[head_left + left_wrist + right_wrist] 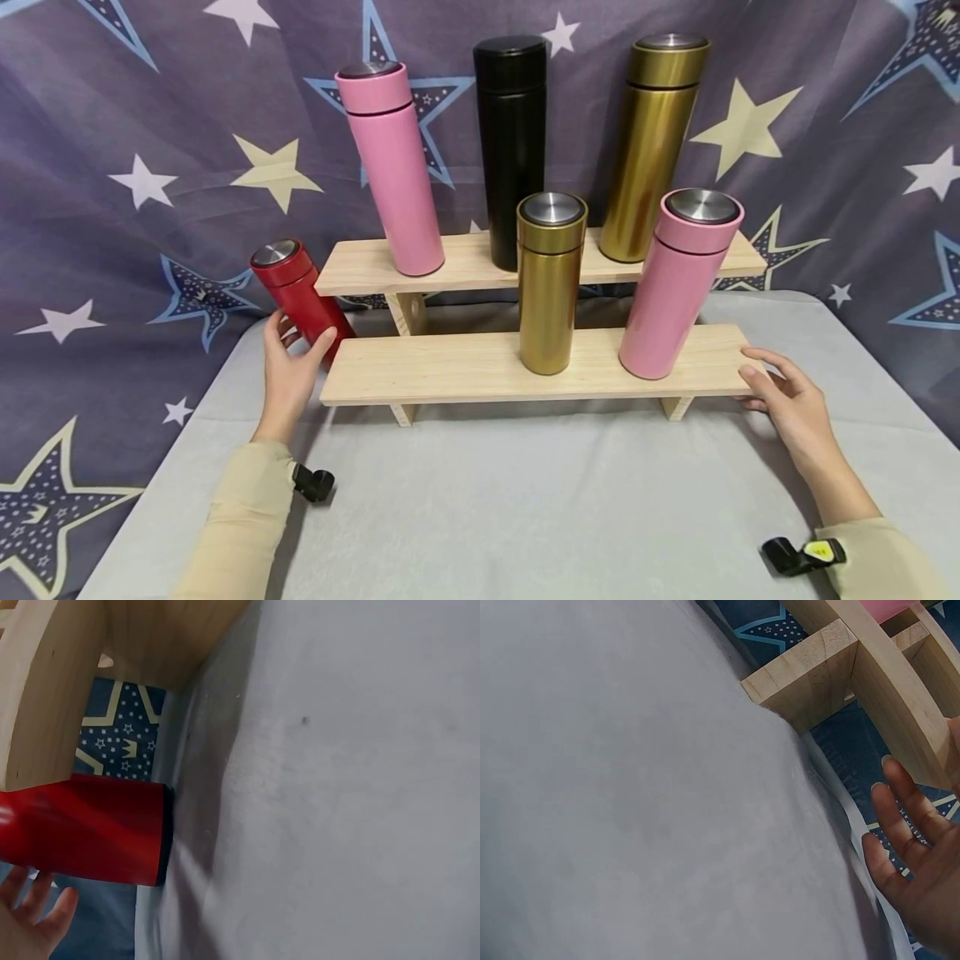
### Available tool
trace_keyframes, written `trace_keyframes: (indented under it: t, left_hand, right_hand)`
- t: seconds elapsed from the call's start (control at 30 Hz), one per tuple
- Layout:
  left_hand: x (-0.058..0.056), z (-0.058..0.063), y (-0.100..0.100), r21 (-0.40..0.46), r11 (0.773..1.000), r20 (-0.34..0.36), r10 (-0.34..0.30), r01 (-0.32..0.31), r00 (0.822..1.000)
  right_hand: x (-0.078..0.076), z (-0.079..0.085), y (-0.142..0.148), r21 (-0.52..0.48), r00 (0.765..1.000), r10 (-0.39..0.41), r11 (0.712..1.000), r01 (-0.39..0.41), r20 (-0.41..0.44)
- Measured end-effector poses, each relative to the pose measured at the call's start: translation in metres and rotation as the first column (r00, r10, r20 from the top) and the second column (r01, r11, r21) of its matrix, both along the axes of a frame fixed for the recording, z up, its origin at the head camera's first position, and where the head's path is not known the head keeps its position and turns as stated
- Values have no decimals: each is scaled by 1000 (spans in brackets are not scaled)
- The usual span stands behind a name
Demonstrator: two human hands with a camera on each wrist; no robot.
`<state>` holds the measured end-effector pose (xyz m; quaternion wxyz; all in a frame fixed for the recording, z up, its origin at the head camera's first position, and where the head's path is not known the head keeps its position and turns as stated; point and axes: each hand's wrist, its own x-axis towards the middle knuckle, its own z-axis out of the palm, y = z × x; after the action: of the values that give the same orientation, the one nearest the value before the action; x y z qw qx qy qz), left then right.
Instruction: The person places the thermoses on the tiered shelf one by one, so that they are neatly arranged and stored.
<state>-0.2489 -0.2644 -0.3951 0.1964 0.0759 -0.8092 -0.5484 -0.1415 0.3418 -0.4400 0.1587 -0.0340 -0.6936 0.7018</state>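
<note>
At the left end of the two-tier wooden shelf is a red thermos bottle (303,300) with a steel-topped lid. My left hand (291,367) holds it, thumb on one side and fingers on the other. In the left wrist view the red thermos bottle (90,829) has its dark base close to the cloth, and fingertips touch its side. My right hand (791,404) touches the right end of the lower shelf board (442,367). The right wrist view shows several relaxed fingers (907,814) below the board, apart from it.
On the upper board (457,260) stand a tall pink bottle (397,183), a black one (513,150) and a tall gold one (652,158). A shorter gold bottle (551,292) and a pink bottle (671,292) stand on the lower board. Grey cloth (525,500) covers the table; a star-patterned curtain (195,108) hangs behind.
</note>
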Motion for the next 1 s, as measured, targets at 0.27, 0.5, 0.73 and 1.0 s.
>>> trace_keyframes:
  t: [0.27, 0.5, 0.73, 1.0]
  left_hand:
    - [-7, -2, -1, -8, 1000, 38, -28, 29, 999]
    - [-12, -5, 1, -19, 997, 50, -69, 70, 996]
    - [-15, -3, 4, -19, 999, 52, -44, 45, 998]
    - [-16, 0, 3, -27, 1000, 29, -14, 15, 999]
  right_hand:
    - [0, 0, 1, 26, 1000, -18, 1000, 17, 12]
    - [0, 0, 1, 43, 999, -27, 999, 26, 18]
    - [1, 0, 0, 43, 1000, -26, 999, 25, 18]
    - [0, 0, 0, 3, 1000, 0, 1000, 0, -9]
